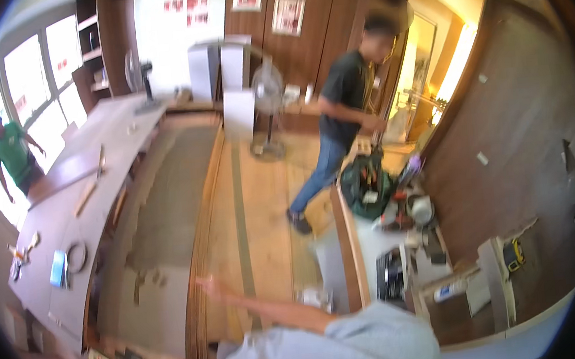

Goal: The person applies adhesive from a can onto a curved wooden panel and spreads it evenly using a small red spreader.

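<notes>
"Where are your hands?"

"My right hand [211, 287] is stretched out by the long wooden strips [203, 226]. It's blurry, so I can't tell how wide it is, or if it touches them. My left hand is out of sight, so I can't tell about that one."

"Where are the strips?"

"They run away from me, to the right of the tabletop [55, 228] with a light blue thing [57, 268] on it."

"And farther off?"

"A dark green bag [369, 200], a person [346, 87] mid-step, then a big fan [267, 90]."
</notes>
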`<control>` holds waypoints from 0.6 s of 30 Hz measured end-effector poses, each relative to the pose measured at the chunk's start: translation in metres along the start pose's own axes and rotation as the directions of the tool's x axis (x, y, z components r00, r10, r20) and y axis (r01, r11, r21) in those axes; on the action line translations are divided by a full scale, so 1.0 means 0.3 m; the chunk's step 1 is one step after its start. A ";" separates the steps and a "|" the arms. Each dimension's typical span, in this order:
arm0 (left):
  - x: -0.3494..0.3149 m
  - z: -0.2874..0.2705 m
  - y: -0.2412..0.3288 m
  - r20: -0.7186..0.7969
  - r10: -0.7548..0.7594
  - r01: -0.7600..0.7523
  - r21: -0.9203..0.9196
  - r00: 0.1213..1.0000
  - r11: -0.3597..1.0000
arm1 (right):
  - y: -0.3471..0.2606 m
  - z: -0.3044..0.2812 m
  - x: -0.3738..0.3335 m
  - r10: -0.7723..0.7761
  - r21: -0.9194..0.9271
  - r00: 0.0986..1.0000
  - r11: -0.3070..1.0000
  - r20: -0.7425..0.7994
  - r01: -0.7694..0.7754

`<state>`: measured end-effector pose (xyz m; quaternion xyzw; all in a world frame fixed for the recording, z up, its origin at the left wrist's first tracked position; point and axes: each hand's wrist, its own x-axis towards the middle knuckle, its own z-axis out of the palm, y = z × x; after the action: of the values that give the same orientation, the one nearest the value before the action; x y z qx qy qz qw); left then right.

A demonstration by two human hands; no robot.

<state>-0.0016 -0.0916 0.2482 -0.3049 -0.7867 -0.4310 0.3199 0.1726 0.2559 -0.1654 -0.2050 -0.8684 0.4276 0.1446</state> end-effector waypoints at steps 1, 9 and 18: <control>-0.047 0.070 0.012 0.000 -0.051 0.051 -0.023 0.999 0.998 | 0.022 -0.042 0.067 -0.026 -0.032 1.000 0.999 -0.014 0.025; -0.200 0.122 -0.027 0.128 -0.165 0.177 -0.092 0.978 0.980 | -0.073 0.002 -0.078 0.054 0.058 0.998 0.997 -0.030 -0.052; -0.206 0.080 -0.077 0.141 -0.208 0.221 -0.085 0.968 0.971 | -0.058 0.078 -0.072 0.110 0.037 0.992 0.993 0.063 -0.113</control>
<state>0.0129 -0.0933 0.1795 -0.2613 -0.8118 -0.4811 0.2032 0.1775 0.2198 -0.1669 -0.2372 -0.8507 0.4587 0.0982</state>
